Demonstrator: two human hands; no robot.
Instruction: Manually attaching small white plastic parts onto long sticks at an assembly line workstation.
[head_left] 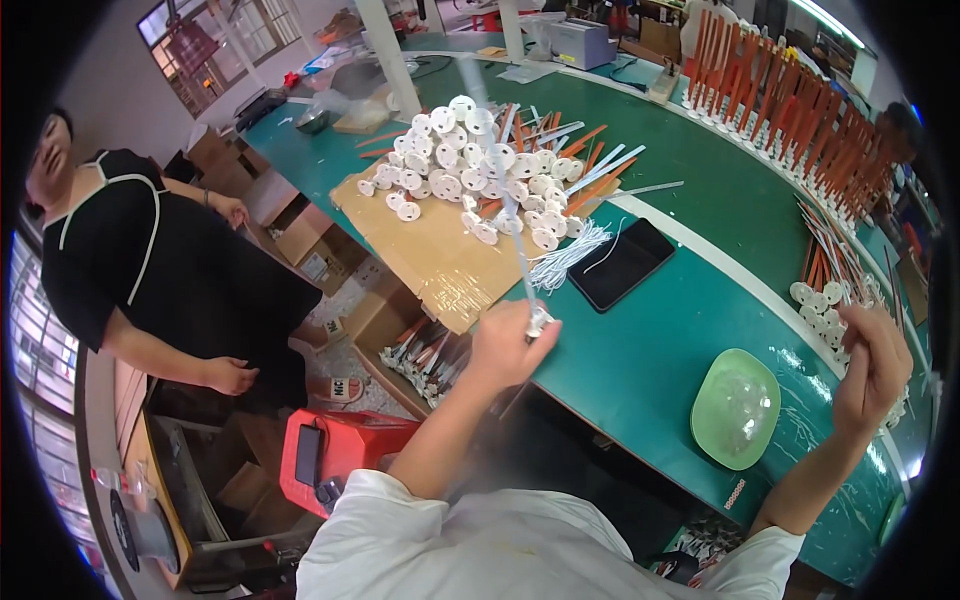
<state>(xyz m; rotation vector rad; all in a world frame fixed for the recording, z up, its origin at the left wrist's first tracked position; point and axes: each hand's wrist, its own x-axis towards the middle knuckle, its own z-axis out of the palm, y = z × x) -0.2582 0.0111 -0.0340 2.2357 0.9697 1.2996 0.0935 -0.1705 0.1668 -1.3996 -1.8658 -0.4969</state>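
Note:
My left hand (pixel 512 348) is closed around the lower end of a long, pale strip (pixel 515 235), with a small white piece (pixel 540 322) showing at the thumb. The strip points up and away, blurred, in front of a heap of white round discs (pixel 460 160) on a cardboard sheet (pixel 465 290). My right hand (pixel 870 370) is raised at the right, its fingers loosely bent and apart, with nothing visible in them. Nearest to it is a bundle of orange and pale strips with white discs (pixel 822 310), partly hidden behind the hand.
A white string bundle (pixel 570 258) lies beside a black tablet (pixel 622 265) on the green table (pixel 690 320). Nearer is a green dish (pixel 735 410). Orange strips (pixel 770 90) stand in rows at the far right. Another person (pixel 170 270) stands left, by a red container (pixel 340 455).

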